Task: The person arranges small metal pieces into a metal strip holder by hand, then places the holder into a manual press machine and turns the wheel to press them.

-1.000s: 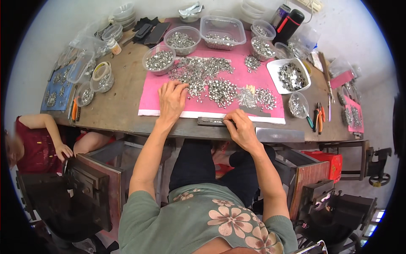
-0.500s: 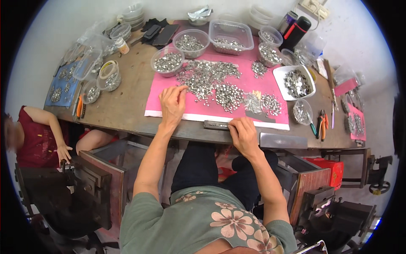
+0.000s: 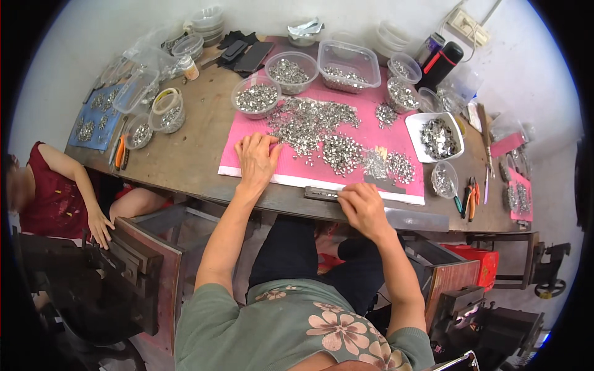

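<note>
My left hand (image 3: 255, 162) rests over the pink sheet (image 3: 237, 131), at the left edge of a spread of small shiny metal pieces (image 3: 309, 120). Its fingers are bent and apart, with a gap between thumb and forefinger. At the table's front edge lies a dark grooved bar (image 3: 319, 193), a few small shiny pieces along its groove. Over the bar's right end my right hand (image 3: 364, 209) is closed in a pinch; its fingertips hide whatever is between them. A denser heap of metal pieces (image 3: 342, 154) and a pile of thin silvery pieces (image 3: 375, 164) lie beyond the bar.
Clear tubs of metal pieces (image 3: 291, 91) line the back, with a white tray (image 3: 411, 127) at right. A flat metal plate (image 3: 417, 220) lies beside my right hand. Pliers (image 3: 473, 201) and a black flask (image 3: 440, 67) are at right. Another person's hand (image 3: 99, 227) is at left.
The view has shifted, so the table sits lower and farther right. My left thumb and forefinger, close together before, now show a gap. My right hand stays pinched at the bar.
</note>
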Tool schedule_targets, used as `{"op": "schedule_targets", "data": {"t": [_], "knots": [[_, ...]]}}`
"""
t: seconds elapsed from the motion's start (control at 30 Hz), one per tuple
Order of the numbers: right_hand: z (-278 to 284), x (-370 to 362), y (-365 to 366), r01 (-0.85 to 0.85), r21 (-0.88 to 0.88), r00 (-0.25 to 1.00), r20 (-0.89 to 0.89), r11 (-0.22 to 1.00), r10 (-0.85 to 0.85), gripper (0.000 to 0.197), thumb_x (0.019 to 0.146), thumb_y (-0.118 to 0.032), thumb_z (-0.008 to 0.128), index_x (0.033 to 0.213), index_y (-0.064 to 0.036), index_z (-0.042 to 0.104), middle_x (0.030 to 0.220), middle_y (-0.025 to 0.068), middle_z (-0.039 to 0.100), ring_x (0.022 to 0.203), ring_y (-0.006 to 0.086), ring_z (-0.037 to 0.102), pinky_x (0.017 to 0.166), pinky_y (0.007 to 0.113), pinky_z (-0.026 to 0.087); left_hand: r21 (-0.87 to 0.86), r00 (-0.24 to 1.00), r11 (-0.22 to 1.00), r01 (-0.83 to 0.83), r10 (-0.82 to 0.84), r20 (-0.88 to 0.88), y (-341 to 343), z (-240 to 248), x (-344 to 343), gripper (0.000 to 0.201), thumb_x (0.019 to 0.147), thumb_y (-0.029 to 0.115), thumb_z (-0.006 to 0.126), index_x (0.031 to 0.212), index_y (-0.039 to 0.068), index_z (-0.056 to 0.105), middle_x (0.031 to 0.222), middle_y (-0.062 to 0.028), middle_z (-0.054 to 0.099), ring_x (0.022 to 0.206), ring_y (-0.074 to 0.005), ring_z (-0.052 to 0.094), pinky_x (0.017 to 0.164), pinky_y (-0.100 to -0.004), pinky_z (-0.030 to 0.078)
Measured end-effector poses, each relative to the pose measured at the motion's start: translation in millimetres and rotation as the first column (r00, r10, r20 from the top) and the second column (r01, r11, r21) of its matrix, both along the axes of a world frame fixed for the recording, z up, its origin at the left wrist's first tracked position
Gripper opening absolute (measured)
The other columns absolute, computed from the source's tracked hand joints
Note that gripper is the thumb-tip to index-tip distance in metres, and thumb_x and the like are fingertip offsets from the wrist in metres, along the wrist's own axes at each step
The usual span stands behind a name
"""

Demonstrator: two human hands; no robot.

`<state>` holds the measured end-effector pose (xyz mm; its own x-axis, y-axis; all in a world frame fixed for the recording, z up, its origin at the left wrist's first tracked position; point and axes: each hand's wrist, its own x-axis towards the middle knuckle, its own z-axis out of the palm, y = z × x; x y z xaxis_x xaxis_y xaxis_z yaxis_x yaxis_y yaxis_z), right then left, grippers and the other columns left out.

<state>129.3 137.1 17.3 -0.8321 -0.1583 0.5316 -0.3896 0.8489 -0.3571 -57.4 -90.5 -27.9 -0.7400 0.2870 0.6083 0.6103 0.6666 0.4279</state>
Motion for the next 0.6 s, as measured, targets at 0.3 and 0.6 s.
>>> {"op": "schedule_targets", "data": {"t": [0.3,0.6], "knots": [[-13.6,-125.5,7.6,0.144,-0.037,0.989,0.043,0.989,-0.142,0.016,0.087,-0.009,0.071,0.101,-0.001,0.071,0.09,0.0165,0.065,0.085,0.0361,0.064,0.074,0.047,0.05,0.036,0.998,0.998,0.058,-0.058,0.009,-3.4,-1.7,-4.6,0.007,0.087,0.012,0.071,0.092,0.008,0.071,0.091,-0.0087,0.065,0.092,-0.0298,0.059,0.091,-0.0445,0.038],[-24.7,-143.6,-0.7,0.2,0.079,0.979,0.029,0.977,-0.203,0.007,0.086,-0.012,0.069,0.087,-0.0054,0.07,0.086,0.0119,0.066,0.087,0.033,0.063,0.078,0.047,0.046,0.086,0.986,0.988,0.126,-0.134,0.099,-16.6,6.7,-3.2,0.011,0.086,0.014,0.073,0.096,0.009,0.075,0.091,-0.0079,0.066,0.092,-0.0298,0.06,0.091,-0.0447,0.041]]}}
